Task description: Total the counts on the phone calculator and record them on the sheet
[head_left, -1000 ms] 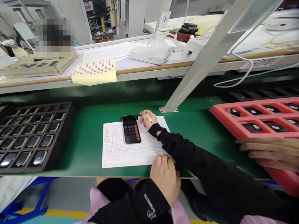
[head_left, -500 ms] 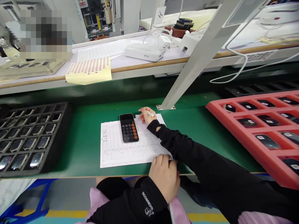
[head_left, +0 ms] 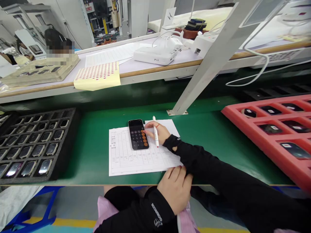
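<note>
A white pen [head_left: 155, 135] with a red tip lies between the fingers of my right hand [head_left: 159, 131]. One finger of that hand is stretched to the right edge of a smartphone [head_left: 138, 137] showing a calculator with orange keys. The phone lies on a printed table form [head_left: 126, 161] with handwritten entries. Part of another white sheet shows under my right hand. At the table's front edge my left hand [head_left: 175, 186] rests with its fingers laid forward, beside my right sleeve and the form's lower corner, holding nothing visible.
A black foam tray [head_left: 57, 158] of watch-like pieces stands on the left. To the right is a red foam tray [head_left: 257, 142] with dark pieces. A slanted metal post [head_left: 199, 81] is fixed to the green table. A raised shelf holds a white power bank [head_left: 155, 55]; a person sits beyond.
My right hand has moved from the small sheet to the phone's right edge, and the pen has swung from pointing sideways to nearly upright. My left hand stays at the table edge.
</note>
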Available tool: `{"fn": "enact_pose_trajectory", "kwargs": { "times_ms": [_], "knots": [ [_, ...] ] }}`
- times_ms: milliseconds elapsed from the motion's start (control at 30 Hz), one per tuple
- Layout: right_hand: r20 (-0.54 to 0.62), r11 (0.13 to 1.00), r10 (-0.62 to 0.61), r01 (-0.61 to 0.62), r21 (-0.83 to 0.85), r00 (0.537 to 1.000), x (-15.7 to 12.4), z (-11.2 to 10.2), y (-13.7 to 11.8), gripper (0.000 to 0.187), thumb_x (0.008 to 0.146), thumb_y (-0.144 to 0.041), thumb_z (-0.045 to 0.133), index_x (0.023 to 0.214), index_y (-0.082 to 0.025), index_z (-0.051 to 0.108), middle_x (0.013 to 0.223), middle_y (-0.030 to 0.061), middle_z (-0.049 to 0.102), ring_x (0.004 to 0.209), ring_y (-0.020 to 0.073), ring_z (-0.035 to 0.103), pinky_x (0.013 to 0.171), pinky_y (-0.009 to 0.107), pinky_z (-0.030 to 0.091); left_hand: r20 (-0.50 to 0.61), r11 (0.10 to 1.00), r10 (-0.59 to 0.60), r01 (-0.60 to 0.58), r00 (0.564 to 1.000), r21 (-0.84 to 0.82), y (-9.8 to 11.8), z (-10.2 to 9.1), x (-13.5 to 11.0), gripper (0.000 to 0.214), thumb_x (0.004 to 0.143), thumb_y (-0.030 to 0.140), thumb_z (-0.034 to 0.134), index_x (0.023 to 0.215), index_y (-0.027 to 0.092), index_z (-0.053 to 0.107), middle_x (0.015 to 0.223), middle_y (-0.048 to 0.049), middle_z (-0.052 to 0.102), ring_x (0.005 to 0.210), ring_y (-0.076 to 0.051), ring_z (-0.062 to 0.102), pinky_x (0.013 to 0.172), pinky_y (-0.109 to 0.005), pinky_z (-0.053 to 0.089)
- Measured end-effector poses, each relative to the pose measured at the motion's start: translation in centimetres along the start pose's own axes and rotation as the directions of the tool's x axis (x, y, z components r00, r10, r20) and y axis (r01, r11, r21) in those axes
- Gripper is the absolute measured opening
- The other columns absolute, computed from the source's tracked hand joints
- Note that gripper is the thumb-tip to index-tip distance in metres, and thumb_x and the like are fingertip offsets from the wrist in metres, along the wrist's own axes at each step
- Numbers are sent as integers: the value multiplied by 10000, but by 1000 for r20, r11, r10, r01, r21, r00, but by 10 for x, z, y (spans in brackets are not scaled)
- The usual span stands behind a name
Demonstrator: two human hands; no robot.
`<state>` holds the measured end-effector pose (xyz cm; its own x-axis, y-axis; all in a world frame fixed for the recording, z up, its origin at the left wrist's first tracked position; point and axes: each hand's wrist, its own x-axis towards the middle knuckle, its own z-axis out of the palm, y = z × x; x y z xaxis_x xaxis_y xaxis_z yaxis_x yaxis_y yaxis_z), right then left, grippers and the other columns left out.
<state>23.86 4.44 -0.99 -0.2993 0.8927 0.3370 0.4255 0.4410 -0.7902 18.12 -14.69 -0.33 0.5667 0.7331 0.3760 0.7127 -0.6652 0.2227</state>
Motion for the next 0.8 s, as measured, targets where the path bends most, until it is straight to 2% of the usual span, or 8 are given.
{"fn": "enact_pose_trajectory", "kwargs": {
  "times_ms": [67, 133, 233, 400, 467, 533, 633, 800],
  "knots": [
    [125, 968, -144, 166, -188, 982, -9, -13, 11, 364, 750, -439, 668, 1024, -209, 602, 1101, 111, 680, 1058, 277, 615, 960, 491, 442, 4, 1000, 2, -2, 1000, -3, -2, -2, 0, 364, 920, 252, 422, 1236, 116, 540, 1316, -113, 529, 1212, -205, 479, 1059, -316, 325],
    [213, 912, -194, 256, -319, 958, -16, -27, 23, 401, 760, -437, 662, 1079, -203, 597, 1239, 132, 623, 1208, 311, 529, 1035, 554, 367, 24, 999, -17, 17, 1000, -34, -3, -4, 0, 381, 926, 277, 413, 1253, 119, 526, 1330, -111, 523, 1214, -199, 480, 1056, -316, 333],
    [230, 850, -173, 263, -456, 958, -21, -45, 38, 431, 786, -451, 643, 1122, -184, 605, 1313, 156, 570, 1277, 326, 467, 1031, 541, 400, 40, 993, -34, 39, 999, -111, -3, -6, 0, 387, 926, 286, 411, 1264, 125, 510, 1330, -100, 528, 1220, -191, 479, 1058, -319, 346],
    [237, 718, -156, 275, -639, 959, -19, -51, 44, 363, 864, -409, 564, 1097, -145, 655, 1230, 185, 621, 1136, 323, 592, 951, 452, 491, -64, 938, -182, 154, 981, -311, -9, -11, -7, 352, 893, 222, 429, 1232, 175, 513, 1263, -84, 552, 1222, -203, 473, 1061, -361, 380],
    [179, 688, -135, 222, -691, 975, -18, -48, 42, 307, 897, -342, 512, 1068, -143, 671, 1134, 175, 675, 1028, 295, 654, 893, 406, 522, -155, 909, -320, 257, 935, -328, -19, -18, -6, 372, 872, 180, 442, 1242, 189, 487, 1290, -108, 514, 1283, -221, 416, 1065, -409, 381],
    [90, 679, -108, 140, -721, 990, -18, -44, 41, 307, 913, -298, 462, 1065, -132, 671, 1036, 171, 711, 910, 272, 692, 787, 365, 551, -264, 880, -460, 398, 848, -258, -35, -27, -1, 480, 863, 169, 467, 1335, 161, 380, 1367, -159, 427, 1368, -264, 301, 1081, -482, 348],
    [1, 684, -96, 67, -726, 995, -21, -40, 42, 336, 921, -284, 417, 1090, -118, 655, 999, 171, 721, 835, 255, 704, 670, 322, 547, -341, 802, -590, 581, 731, -141, -63, -39, 12, 801, 788, 316, 632, 1431, 110, 202, 1458, -231, 269, 1420, -376, 127, 1092, -592, 268],
    [-74, 704, -107, 23, -709, 992, -23, -39, 43, 332, 915, -280, 401, 1055, -136, 666, 1018, 143, 723, 838, 231, 704, 651, 288, 539, -220, 747, -654, 663, 724, -38, -97, -41, 28, 992, 696, 297, 728, 1473, 182, 121, 1508, -234, 167, 1282, -401, 421, 956, -522, 456]
  ]
}}
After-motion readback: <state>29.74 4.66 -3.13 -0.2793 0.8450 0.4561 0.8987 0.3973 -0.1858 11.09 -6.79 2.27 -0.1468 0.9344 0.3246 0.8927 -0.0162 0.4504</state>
